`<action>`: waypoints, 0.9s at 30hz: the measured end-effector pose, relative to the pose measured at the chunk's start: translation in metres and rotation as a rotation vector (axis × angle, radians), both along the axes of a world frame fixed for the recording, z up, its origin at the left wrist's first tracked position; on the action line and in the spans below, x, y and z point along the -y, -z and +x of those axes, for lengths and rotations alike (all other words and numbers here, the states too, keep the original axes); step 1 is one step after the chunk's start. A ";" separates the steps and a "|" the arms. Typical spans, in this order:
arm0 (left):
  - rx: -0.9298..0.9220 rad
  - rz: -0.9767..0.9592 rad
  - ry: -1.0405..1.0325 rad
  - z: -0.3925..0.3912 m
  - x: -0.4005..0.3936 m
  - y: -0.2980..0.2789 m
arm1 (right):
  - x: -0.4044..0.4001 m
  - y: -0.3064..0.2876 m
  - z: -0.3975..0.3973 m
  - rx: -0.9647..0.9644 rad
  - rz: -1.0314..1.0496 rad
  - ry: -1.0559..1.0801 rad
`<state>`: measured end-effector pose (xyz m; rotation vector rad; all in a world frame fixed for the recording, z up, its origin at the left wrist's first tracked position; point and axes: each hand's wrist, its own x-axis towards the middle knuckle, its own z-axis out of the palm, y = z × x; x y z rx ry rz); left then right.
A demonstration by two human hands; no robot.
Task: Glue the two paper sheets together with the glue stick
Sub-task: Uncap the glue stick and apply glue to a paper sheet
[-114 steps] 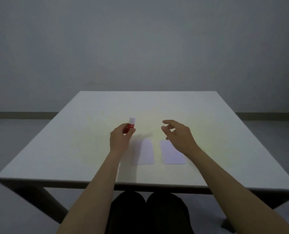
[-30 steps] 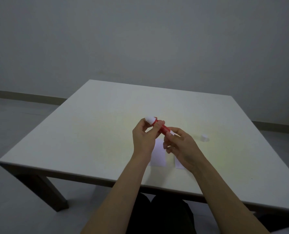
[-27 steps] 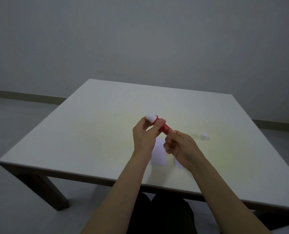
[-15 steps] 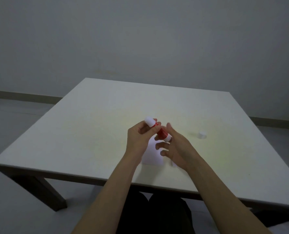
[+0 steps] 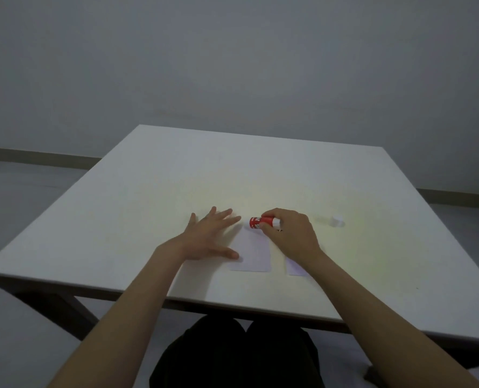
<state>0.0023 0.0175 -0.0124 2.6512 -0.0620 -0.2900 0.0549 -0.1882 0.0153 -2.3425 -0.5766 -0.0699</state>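
Two small white paper sheets lie side by side near the table's front edge. My right hand [image 5: 290,233] grips the red glue stick [image 5: 260,222], which points left and down at the top end of the left sheet [image 5: 253,254]. The right sheet [image 5: 295,270] is mostly hidden under my right wrist. My left hand [image 5: 207,238] lies flat with fingers spread on the table, its thumb at the left sheet's left edge. The white cap [image 5: 337,220] sits on the table to the right of my right hand.
The white table [image 5: 148,205] has bare surface to the left, right and behind the sheets. A grey wall stands behind it. My dark-clothed knees show under the front edge.
The glue stick has passed from my left hand to my right hand and come down to the left sheet. My left hand has let go and flattened on the table beside that sheet.
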 end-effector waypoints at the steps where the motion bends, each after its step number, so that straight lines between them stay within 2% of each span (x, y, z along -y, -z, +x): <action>1: -0.002 0.038 0.014 0.001 0.000 0.004 | -0.001 0.000 -0.001 0.041 -0.037 -0.001; 3: -0.005 0.065 0.025 0.001 -0.002 0.011 | -0.002 0.000 -0.003 0.135 -0.139 -0.030; 6: -0.017 0.106 0.040 0.005 -0.004 0.014 | -0.001 -0.001 -0.009 0.240 -0.213 -0.191; 10: -0.028 0.126 0.046 0.007 -0.004 0.014 | 0.006 -0.006 -0.017 0.161 -0.184 -0.412; 12: -0.034 0.136 0.049 0.006 -0.003 0.013 | 0.007 -0.009 -0.010 0.115 -0.153 -0.376; 16: -0.053 0.129 0.039 0.006 -0.001 0.008 | 0.012 -0.010 0.010 0.119 -0.116 -0.133; 18: -0.056 0.138 0.036 0.006 -0.001 0.008 | 0.014 -0.007 0.005 0.146 -0.134 -0.169; 22: -0.053 0.153 0.037 0.007 -0.001 0.010 | 0.016 -0.003 -0.022 0.116 -0.164 -0.409; 24: -0.058 0.158 0.038 0.008 -0.002 0.009 | 0.018 -0.006 -0.017 0.099 -0.150 -0.382; 27: -0.072 0.156 0.041 0.007 -0.001 0.007 | 0.023 -0.009 0.000 0.073 -0.112 -0.194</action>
